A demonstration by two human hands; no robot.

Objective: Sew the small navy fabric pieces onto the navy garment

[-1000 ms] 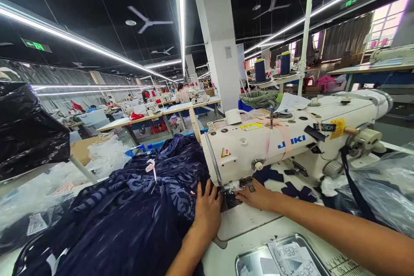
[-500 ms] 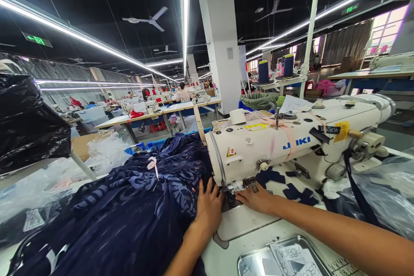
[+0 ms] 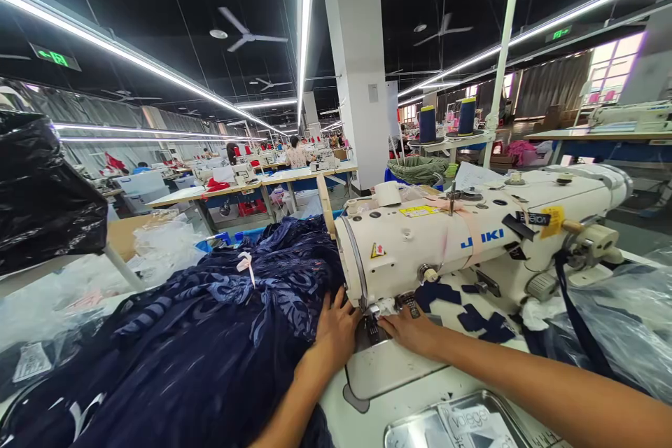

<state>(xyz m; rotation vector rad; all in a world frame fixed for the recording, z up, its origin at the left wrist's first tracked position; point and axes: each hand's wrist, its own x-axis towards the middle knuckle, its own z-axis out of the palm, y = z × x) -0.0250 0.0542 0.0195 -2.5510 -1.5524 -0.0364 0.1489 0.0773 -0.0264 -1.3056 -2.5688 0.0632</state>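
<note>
A white sewing machine [image 3: 399, 252] stands in front of me, its head over the stitching plate. My left hand [image 3: 336, 329] lies with fingers spread and stretched out on the edge of a navy patterned garment [image 3: 210, 336], just left of the needle area. To the right of the presser foot, my right hand [image 3: 414, 330] rests low with fingers drawn together, their tips at the foot. What they pinch, if anything, is hidden. Between both hands, under the machine head, a small dark piece with light marks [image 3: 374, 330] shows in part.
Navy fabric scraps [image 3: 486, 320] lie behind my right forearm. A metal tray [image 3: 456, 423] with printed labels is set in the tabletop near me. Clear plastic [image 3: 624, 322] lies at right, a black plastic bag [image 3: 47, 189] at left. Thread cones [image 3: 428, 124] stand behind the machine.
My left hand has slid slightly left and toward me along with the garment edge. The small dark piece by the foot shows more clearly. My right hand stays beside the foot; the view has shifted slightly.
</note>
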